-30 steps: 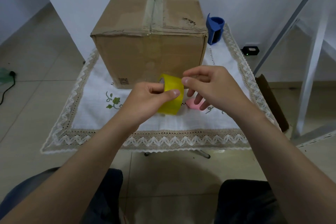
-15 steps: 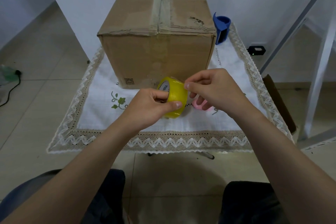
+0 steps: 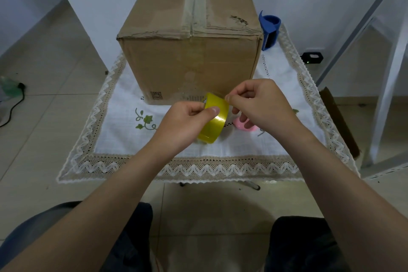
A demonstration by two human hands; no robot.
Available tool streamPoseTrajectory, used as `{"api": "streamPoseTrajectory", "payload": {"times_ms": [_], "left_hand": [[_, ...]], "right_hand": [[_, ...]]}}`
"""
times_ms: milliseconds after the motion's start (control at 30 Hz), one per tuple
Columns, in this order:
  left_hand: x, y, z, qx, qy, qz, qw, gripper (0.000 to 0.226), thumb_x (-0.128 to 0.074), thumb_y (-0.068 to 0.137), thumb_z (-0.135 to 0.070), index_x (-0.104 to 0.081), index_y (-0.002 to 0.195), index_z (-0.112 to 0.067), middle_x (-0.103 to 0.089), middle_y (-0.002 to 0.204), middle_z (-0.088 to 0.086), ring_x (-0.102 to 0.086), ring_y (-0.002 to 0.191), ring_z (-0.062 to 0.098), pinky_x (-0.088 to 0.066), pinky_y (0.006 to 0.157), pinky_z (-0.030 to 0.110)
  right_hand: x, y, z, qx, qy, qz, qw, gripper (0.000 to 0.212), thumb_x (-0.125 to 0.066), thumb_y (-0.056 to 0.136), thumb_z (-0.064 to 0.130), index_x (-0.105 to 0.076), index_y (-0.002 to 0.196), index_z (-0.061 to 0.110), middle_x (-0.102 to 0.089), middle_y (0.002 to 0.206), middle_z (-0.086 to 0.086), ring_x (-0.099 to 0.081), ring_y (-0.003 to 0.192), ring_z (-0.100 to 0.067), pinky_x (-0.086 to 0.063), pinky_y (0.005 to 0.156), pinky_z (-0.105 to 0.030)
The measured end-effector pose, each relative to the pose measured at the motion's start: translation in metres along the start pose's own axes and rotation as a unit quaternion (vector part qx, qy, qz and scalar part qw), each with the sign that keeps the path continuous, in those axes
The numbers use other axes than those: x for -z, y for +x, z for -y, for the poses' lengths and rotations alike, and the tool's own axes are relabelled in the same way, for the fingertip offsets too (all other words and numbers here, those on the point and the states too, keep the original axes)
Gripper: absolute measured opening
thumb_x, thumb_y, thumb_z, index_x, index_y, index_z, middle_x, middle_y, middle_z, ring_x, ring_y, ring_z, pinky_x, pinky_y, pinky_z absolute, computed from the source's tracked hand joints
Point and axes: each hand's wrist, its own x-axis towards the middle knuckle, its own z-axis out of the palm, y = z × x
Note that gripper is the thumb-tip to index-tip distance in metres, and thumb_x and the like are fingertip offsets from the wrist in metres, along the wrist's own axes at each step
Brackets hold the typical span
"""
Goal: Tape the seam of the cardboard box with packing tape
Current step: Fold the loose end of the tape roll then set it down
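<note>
A closed cardboard box stands on a white lace-edged tablecloth; its top seam runs away from me and carries old clear tape. In front of the box my left hand grips a yellowish roll of packing tape, thumb on the outer face. My right hand pinches at the roll's top right edge with thumb and forefinger, where the tape end lies; whether a strip is lifted I cannot tell.
A pink-handled object lies on the cloth under my right hand. A blue tape dispenser stands right of the box. White frame legs rise at the right. A black cable lies on the floor at left.
The roll has tilted in my left hand and its shiny outer face now shows more. My right fingertips stay pinched at its upper edge. Both hands have hardly shifted.
</note>
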Motion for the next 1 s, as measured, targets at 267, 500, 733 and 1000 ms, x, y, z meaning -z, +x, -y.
{"api": "streamPoseTrajectory", "payload": {"times_ms": [267,500,733,1000], "left_hand": [[-0.004,0.001,-0.004,0.010,0.051,-0.058,0.997,0.050,-0.063,0.097,-0.043,-0.044,0.061,-0.014,-0.020,0.044,-0.011,-0.024,0.043,0.008,-0.024,0.050,0.027],[-0.009,0.002,-0.002,-0.008,0.066,-0.100,0.993,0.057,-0.067,0.093,-0.045,-0.057,0.068,0.006,-0.028,0.047,-0.007,-0.029,0.047,0.012,-0.025,0.051,0.028],[-0.011,0.005,-0.002,0.004,0.051,-0.105,0.993,0.054,-0.069,0.091,-0.047,-0.071,0.086,0.007,-0.043,0.061,0.005,-0.043,0.057,0.014,-0.033,0.058,0.029],[-0.009,0.005,0.000,0.021,0.011,-0.082,0.996,0.058,-0.068,0.091,-0.049,-0.069,0.091,0.009,-0.052,0.071,0.007,-0.052,0.066,0.017,-0.038,0.059,0.028]], "right_hand": [[-0.004,-0.002,0.002,0.047,-0.032,-0.028,0.998,0.014,-0.077,0.091,0.018,-0.074,0.079,0.012,-0.070,0.067,-0.016,-0.060,0.046,-0.027,-0.054,0.048,-0.037],[-0.008,-0.003,0.002,0.109,-0.109,-0.068,0.986,0.018,-0.076,0.090,0.027,-0.071,0.074,0.025,-0.062,0.050,0.008,-0.063,0.040,-0.011,-0.044,0.053,-0.023],[-0.009,-0.004,0.001,0.152,-0.132,-0.087,0.976,0.013,-0.078,0.087,0.025,-0.073,0.075,0.023,-0.063,0.053,0.009,-0.060,0.048,-0.006,-0.046,0.055,-0.024],[-0.007,-0.004,0.003,0.124,-0.092,-0.073,0.985,0.015,-0.080,0.087,0.019,-0.070,0.076,0.016,-0.066,0.062,-0.001,-0.063,0.049,-0.021,-0.048,0.046,-0.025]]}}
